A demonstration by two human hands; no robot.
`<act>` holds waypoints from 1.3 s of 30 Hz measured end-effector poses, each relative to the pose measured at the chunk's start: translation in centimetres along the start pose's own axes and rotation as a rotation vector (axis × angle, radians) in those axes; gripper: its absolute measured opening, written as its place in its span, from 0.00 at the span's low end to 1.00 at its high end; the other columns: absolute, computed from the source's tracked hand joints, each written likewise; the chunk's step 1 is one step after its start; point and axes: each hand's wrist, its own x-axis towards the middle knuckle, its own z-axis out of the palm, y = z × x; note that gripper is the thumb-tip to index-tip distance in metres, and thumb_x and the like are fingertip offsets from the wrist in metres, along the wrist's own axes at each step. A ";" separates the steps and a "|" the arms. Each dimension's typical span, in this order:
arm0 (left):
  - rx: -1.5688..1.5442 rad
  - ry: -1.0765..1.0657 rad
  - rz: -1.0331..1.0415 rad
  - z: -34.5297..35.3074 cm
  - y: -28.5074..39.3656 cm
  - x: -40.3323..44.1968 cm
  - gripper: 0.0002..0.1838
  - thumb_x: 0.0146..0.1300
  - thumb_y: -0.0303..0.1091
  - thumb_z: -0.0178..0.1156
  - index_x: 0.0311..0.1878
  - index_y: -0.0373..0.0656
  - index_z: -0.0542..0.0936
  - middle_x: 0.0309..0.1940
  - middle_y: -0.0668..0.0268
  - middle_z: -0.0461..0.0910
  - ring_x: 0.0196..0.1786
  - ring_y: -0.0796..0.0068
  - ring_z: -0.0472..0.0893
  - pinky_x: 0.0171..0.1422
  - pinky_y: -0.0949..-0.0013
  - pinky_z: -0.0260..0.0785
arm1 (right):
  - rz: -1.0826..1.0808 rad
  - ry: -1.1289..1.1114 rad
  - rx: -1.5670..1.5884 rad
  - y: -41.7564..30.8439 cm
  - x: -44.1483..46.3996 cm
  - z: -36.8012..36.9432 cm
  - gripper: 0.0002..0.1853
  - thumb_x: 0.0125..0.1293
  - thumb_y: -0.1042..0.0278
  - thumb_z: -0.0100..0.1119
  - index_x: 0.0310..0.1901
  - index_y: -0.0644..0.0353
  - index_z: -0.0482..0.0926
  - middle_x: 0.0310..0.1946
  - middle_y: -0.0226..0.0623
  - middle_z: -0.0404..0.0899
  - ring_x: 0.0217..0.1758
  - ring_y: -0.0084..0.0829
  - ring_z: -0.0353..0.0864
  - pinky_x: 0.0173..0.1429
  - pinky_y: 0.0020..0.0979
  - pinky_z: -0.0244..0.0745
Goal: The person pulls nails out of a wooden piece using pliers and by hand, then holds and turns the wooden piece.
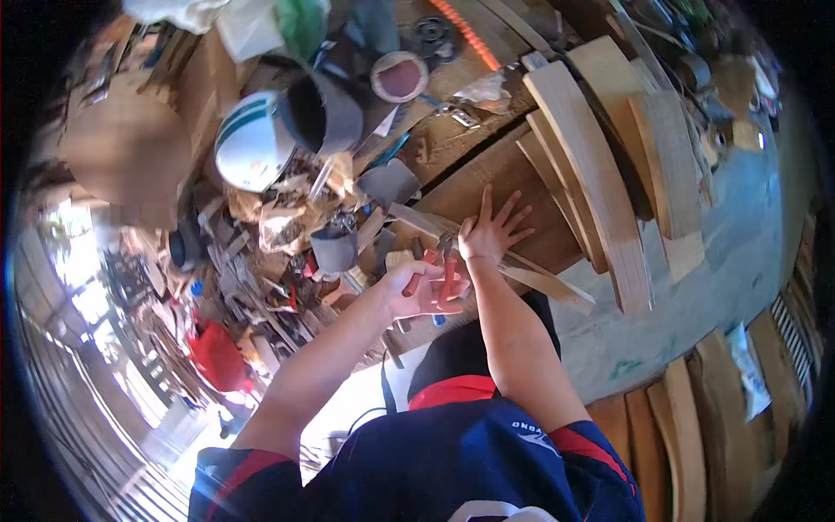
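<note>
My left hand (414,285) is closed around red-handled pliers (449,278), with their dark jaws pointing away from me. Just to its right, my right hand (496,230) has its fingers spread over a brown wooden board (552,228) and holds nothing. Whether that palm presses on the wood, I cannot tell. Thin wooden strips (544,280) lie beside the right wrist. Curved wooden pieces (591,174) stand to the right of the right hand.
The bench on the left is cluttered with scraps, a white helmet-like object (255,143), a dark open container (326,113) and a grey cup-shaped container (335,250). A red bag (217,355) lies further left. More planks (687,435) stand at lower right, beside the grey floor (731,252).
</note>
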 end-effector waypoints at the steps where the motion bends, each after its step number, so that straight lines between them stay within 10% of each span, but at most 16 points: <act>1: -0.021 -0.020 0.029 -1.1 -0.8 0.1 0.13 0.59 0.29 0.51 0.48 0.40 0.72 0.48 0.52 0.75 0.52 0.56 0.76 0.60 0.43 0.61 | 0.011 0.023 -0.019 0.0 -0.1 0.2 0.36 0.56 0.54 0.45 0.68 0.31 0.49 0.71 0.49 0.33 0.71 0.63 0.31 0.64 0.71 0.29; 12: -0.040 -0.273 0.517 -11.3 -13.2 2.2 0.19 0.62 0.33 0.51 0.57 0.49 0.67 0.54 0.58 0.73 0.55 0.56 0.73 0.57 0.44 0.62 | -0.088 0.102 0.108 0.8 -1.2 -0.5 0.36 0.57 0.34 0.44 0.66 0.40 0.58 0.71 0.47 0.39 0.73 0.54 0.34 0.67 0.64 0.32; 15: -0.123 -0.309 0.610 -13.9 -15.7 1.5 0.19 0.61 0.34 0.48 0.56 0.48 0.67 0.59 0.56 0.68 0.60 0.55 0.69 0.61 0.43 0.59 | -0.465 -0.056 0.009 4.2 -2.5 -0.9 0.40 0.54 0.31 0.47 0.65 0.46 0.60 0.68 0.46 0.50 0.71 0.50 0.47 0.68 0.61 0.39; 21: -0.284 -0.347 0.796 -17.6 -20.3 0.0 0.20 0.59 0.32 0.50 0.57 0.50 0.68 0.58 0.56 0.69 0.59 0.55 0.70 0.59 0.46 0.62 | -0.637 0.083 -0.199 11.6 -8.1 -3.5 0.39 0.46 0.45 0.67 0.58 0.55 0.65 0.53 0.45 0.69 0.56 0.44 0.70 0.53 0.44 0.70; 31: -0.543 -0.368 0.895 -20.4 -26.9 0.6 0.13 0.58 0.30 0.51 0.48 0.44 0.72 0.49 0.55 0.74 0.52 0.55 0.73 0.58 0.47 0.63 | -0.810 -0.090 -0.227 15.0 -2.6 -2.5 0.30 0.53 0.45 0.61 0.42 0.69 0.69 0.39 0.57 0.74 0.44 0.56 0.75 0.48 0.46 0.72; 34: -0.551 -0.237 0.913 -21.2 -28.1 0.8 0.09 0.58 0.31 0.51 0.43 0.43 0.73 0.42 0.58 0.77 0.47 0.60 0.76 0.52 0.51 0.68 | -0.729 -0.296 -0.091 15.8 -3.3 -3.9 0.30 0.55 0.43 0.58 0.39 0.69 0.70 0.37 0.58 0.75 0.43 0.56 0.75 0.47 0.45 0.73; 37: -0.517 -0.118 0.925 -22.5 -28.4 1.9 0.07 0.60 0.34 0.52 0.40 0.45 0.73 0.36 0.60 0.78 0.42 0.62 0.78 0.46 0.53 0.71 | -0.263 -0.892 0.443 16.8 -6.2 -7.0 0.25 0.56 0.47 0.62 0.38 0.63 0.70 0.29 0.36 0.74 0.28 0.28 0.78 0.28 0.33 0.75; 39: -0.503 -0.073 0.927 -23.8 -28.5 3.1 0.06 0.61 0.36 0.52 0.38 0.46 0.73 0.32 0.61 0.78 0.38 0.63 0.79 0.43 0.54 0.72 | -0.205 -0.891 0.508 17.5 -8.1 -8.4 0.21 0.54 0.54 0.63 0.39 0.61 0.70 0.29 0.34 0.73 0.25 0.26 0.76 0.27 0.31 0.74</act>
